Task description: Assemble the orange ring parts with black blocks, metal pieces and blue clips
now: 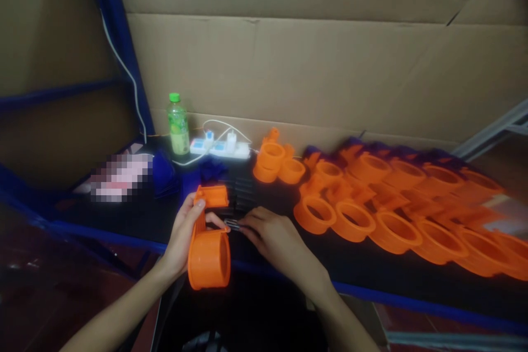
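My left hand (183, 231) is wrapped round an orange plastic tape dispenser (208, 258), its thumb on the upper part of the frame. The wide round hub points down and a short crosspiece sticks out at the top. Close to the dispenser's right side, my right hand (268, 234) pinches a small shiny metal piece (232, 224). That piece lies near a thin orange arm of the dispenser; whether they touch, I cannot tell. Dark strip-like pieces (244, 192) lie on the black tabletop just beyond my hands.
Rows of similar orange dispensers (396, 231) cover the right of the table, with dark blue parts behind. More orange parts (270, 162) are stacked at the back. A green-capped bottle (178, 126) and a power strip (220, 147) with cables stand near the cardboard wall (289, 66).
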